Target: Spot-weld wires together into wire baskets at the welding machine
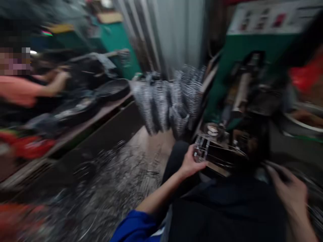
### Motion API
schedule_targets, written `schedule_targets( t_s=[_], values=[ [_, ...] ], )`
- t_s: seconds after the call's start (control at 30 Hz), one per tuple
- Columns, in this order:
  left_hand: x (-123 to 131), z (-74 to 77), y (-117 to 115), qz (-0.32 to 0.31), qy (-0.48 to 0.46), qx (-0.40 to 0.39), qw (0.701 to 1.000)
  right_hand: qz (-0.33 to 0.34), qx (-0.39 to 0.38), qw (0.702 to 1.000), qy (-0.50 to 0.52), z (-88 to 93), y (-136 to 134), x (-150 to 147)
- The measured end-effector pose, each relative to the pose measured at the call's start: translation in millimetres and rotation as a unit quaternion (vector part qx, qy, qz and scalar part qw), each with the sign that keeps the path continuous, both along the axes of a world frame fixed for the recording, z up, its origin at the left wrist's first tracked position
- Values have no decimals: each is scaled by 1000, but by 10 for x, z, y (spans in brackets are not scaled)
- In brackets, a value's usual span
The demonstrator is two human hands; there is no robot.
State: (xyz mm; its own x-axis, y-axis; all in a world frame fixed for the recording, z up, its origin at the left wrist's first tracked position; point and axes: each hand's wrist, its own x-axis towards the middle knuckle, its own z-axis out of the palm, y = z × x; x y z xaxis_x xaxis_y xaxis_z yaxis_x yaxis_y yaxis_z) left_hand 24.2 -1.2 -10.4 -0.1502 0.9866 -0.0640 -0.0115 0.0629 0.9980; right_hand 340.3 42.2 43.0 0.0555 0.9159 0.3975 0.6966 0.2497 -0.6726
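Observation:
My left hand (191, 163) is closed round the near side of a small wire frame (201, 148), thumb stretched along its lower edge. Thin wires run from there rightward across the front of a green machine (229, 64). A round metal part (212, 129) sits on the machine just behind the frame. Low on the right, my right hand (287, 185) is beside my dark-clad lap. Blur smears its fingers, so I cannot make out whether it holds anything.
Nested stacks of wire baskets (161, 104) stand ahead. Loose wire pieces (101, 181) litter the floor to the left. Beyond a long bench (101, 117), a person in an orange sleeve (20, 89) works. A pale-rimmed tub (302, 124) and a red bag (304, 75) are at right.

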Motion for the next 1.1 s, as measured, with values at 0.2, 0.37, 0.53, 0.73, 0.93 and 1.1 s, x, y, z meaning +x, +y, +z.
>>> schedule_targets(
  t_s=[0.2, 0.37, 0.53, 0.73, 0.93, 1.1],
  values=[
    [97, -128, 177, 6, 41, 16, 999, 130, 25, 991, 3, 138, 90, -194],
    [169, -203, 195, 12, 97, 33, 995, 202, 43, 977, -56, 152, 279, -462],
    [227, -273, 230, 25, 153, 56, 986, 236, 62, 962, -121, -40, 455, -549],
    [265, -346, 287, 29, 172, 83, 981, 237, 45, 953, -185, -181, 596, -586],
    [283, -365, 368, 23, 146, 55, 987, 219, 10, 937, -271, -247, 704, -617],
    [280, -354, 426, 36, 154, 53, 986, 208, -15, 916, -343, -203, 766, -698]
  ],
)
